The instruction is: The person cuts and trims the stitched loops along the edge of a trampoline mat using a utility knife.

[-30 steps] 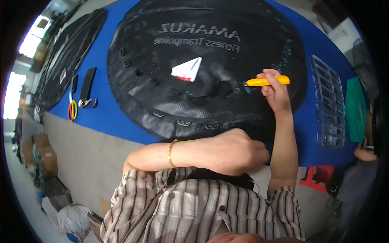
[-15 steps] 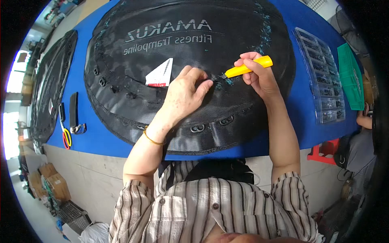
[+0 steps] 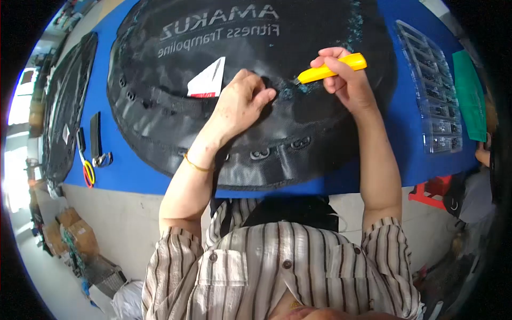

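A large round black mat [image 3: 320,128] with mirrored lettering lies on the blue table. My right hand [image 3: 349,80] grips a yellow cutter [image 3: 333,68], its blade tip at the black fabric beside teal thread bits [image 3: 304,88]. My left hand [image 3: 242,101] rests on the mat left of the blade, fingers bent and closed on a fold of the black fabric. Just left of that hand lies a white and red label [image 3: 207,80]. Black plastic loops [image 3: 260,154] sit along the near edge of the mat.
Scissors [image 3: 88,173] and a black strap [image 3: 95,136] lie at the left, near another black mat [image 3: 66,112]. On the right are a clear compartment box [image 3: 434,96] and a green tray [image 3: 469,96]. Beyond the table's right end are a red stool [image 3: 429,193] and part of another person [image 3: 482,156].
My left hand has moved from near my body up onto the mat and closed on the fabric. The yellow cutter in my right hand has shifted left, towards my left hand.
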Action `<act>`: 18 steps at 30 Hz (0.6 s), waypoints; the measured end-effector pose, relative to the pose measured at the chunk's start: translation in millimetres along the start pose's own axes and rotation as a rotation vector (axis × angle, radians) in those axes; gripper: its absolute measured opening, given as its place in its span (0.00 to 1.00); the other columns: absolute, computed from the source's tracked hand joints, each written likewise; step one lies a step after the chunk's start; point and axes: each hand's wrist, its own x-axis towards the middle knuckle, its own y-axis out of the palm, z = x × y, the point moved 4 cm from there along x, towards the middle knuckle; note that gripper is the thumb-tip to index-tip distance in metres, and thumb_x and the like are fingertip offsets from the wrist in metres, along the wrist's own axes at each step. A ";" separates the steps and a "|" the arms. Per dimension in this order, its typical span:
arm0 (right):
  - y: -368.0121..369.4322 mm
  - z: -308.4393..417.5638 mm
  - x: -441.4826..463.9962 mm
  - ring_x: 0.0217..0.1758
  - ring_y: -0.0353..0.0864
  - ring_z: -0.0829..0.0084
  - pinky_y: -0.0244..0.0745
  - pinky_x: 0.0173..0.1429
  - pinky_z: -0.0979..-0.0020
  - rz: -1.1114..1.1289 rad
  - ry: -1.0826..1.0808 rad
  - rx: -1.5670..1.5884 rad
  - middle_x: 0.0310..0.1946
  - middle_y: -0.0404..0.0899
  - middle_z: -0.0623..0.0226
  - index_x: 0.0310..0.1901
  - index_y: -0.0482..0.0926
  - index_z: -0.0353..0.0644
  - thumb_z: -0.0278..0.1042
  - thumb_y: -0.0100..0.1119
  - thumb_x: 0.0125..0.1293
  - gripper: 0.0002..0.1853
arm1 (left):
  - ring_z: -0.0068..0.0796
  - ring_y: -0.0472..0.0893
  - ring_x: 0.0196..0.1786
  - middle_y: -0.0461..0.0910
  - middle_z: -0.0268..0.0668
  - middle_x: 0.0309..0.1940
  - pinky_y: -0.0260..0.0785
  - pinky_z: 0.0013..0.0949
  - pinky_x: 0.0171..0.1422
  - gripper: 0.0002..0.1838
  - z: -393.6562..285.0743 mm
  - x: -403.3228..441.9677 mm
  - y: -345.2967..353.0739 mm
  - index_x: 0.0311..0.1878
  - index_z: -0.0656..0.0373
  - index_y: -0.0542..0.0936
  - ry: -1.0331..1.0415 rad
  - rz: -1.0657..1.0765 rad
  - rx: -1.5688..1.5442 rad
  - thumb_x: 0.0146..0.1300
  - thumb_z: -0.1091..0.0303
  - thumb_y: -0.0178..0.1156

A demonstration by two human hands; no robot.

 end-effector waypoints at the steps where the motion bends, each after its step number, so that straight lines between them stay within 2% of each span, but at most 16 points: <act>1: 1.1 0.5 -1.5 0.26 0.76 0.84 0.70 0.28 0.83 -0.029 0.004 -0.019 0.42 0.87 0.57 0.52 0.75 0.39 0.36 0.64 0.69 0.15 | 0.33 0.79 0.34 0.77 0.40 0.35 0.71 0.33 0.39 0.13 4.3 -0.3 -2.0 0.37 0.64 0.78 0.026 -0.018 0.002 0.68 0.63 0.66; 2: 2.7 0.9 -1.1 0.26 0.76 0.84 0.70 0.28 0.83 -0.052 0.002 -0.037 0.42 0.87 0.57 0.52 0.75 0.39 0.36 0.64 0.69 0.15 | 0.21 0.77 0.31 0.78 0.33 0.29 0.70 0.29 0.35 0.12 17.2 -0.9 -2.8 0.37 0.61 0.79 -0.132 0.027 -0.151 0.70 0.61 0.65; 3: 1.6 0.4 -1.5 0.26 0.74 0.85 0.68 0.29 0.82 -0.048 0.004 -0.044 0.44 0.86 0.57 0.53 0.75 0.39 0.34 0.62 0.70 0.14 | 0.15 0.74 0.28 0.78 0.28 0.25 0.68 0.25 0.31 0.12 11.4 -1.5 -15.9 0.37 0.59 0.80 -0.224 0.025 -0.201 0.71 0.60 0.65; 5: -5.7 -5.8 1.8 0.27 0.73 0.85 0.68 0.31 0.81 0.025 -0.028 0.007 0.45 0.86 0.56 0.54 0.75 0.40 0.33 0.60 0.72 0.13 | 0.15 0.74 0.25 0.79 0.28 0.23 0.67 0.24 0.29 0.13 9.3 -2.7 -43.7 0.38 0.61 0.80 -0.262 -0.098 -0.218 0.71 0.59 0.65; 7: -10.1 -10.4 4.2 0.27 0.72 0.85 0.66 0.32 0.81 0.036 -0.016 0.015 0.48 0.85 0.57 0.56 0.76 0.40 0.33 0.58 0.74 0.13 | 0.14 0.73 0.23 0.78 0.27 0.22 0.65 0.22 0.27 0.14 14.9 -9.1 -72.9 0.38 0.60 0.81 -0.335 -0.125 -0.243 0.71 0.58 0.64; 11: -13.8 -11.3 5.1 0.29 0.73 0.85 0.68 0.34 0.81 0.066 -0.024 0.039 0.48 0.84 0.58 0.56 0.77 0.40 0.35 0.58 0.75 0.13 | 0.15 0.76 0.28 0.79 0.28 0.26 0.67 0.22 0.31 0.12 34.1 -46.7 -118.8 0.40 0.61 0.81 -0.377 -0.251 -0.110 0.71 0.60 0.64; 13: -14.7 -12.7 5.8 0.29 0.73 0.85 0.69 0.35 0.80 0.072 -0.015 0.069 0.48 0.84 0.58 0.56 0.77 0.39 0.34 0.58 0.74 0.13 | 0.16 0.78 0.29 0.79 0.28 0.25 0.68 0.22 0.32 0.12 40.6 -73.3 -129.7 0.42 0.62 0.81 -0.369 -0.313 0.065 0.71 0.61 0.64; 14: -15.0 -12.3 5.0 0.29 0.73 0.85 0.69 0.35 0.80 0.062 -0.018 0.063 0.48 0.84 0.58 0.56 0.77 0.39 0.34 0.58 0.74 0.13 | 0.25 0.79 0.29 0.80 0.38 0.29 0.72 0.30 0.35 0.10 36.5 -89.1 -129.6 0.38 0.65 0.80 -0.327 -0.402 0.134 0.67 0.66 0.65; 16: -15.0 -11.7 4.3 0.28 0.73 0.85 0.69 0.34 0.81 0.039 -0.025 0.052 0.48 0.85 0.57 0.56 0.77 0.38 0.34 0.59 0.74 0.14 | 0.32 0.81 0.34 0.80 0.41 0.35 0.74 0.33 0.39 0.07 15.2 -117.3 -119.8 0.41 0.63 0.79 -0.174 -0.426 0.251 0.66 0.69 0.65; 18: -16.5 -11.9 4.3 0.28 0.74 0.85 0.70 0.33 0.81 0.039 -0.017 0.058 0.48 0.85 0.57 0.56 0.77 0.38 0.34 0.59 0.74 0.14 | 0.47 0.81 0.48 0.81 0.45 0.43 0.75 0.42 0.53 0.08 -0.2 -144.7 -99.0 0.44 0.63 0.79 -0.039 -0.344 0.356 0.64 0.72 0.65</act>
